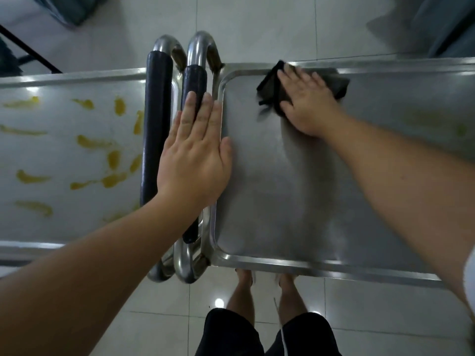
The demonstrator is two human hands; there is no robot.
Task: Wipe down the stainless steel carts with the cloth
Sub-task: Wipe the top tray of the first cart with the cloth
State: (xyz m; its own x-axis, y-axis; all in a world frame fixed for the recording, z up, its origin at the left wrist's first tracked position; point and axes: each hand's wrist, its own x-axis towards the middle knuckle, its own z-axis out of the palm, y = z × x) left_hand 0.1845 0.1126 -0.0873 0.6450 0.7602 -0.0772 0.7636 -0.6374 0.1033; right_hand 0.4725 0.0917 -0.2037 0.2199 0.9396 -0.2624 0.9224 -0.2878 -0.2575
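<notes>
Standing handle to handle, two stainless steel carts — left cart (64, 150) smeared yellow, right cart (308, 201) dull grey, dark cloth (272, 88) at far rim under flat right hand (305, 104); left hand (195, 160) flat, holding nothing, on padded handle (194, 83).

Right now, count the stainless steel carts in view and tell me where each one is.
2. The left cart, its top smeared with yellow, lies under the left forearm. The right cart sits under the right hand, which presses the cloth. Their handles meet mid-frame. Both run past the frame edges.
</notes>
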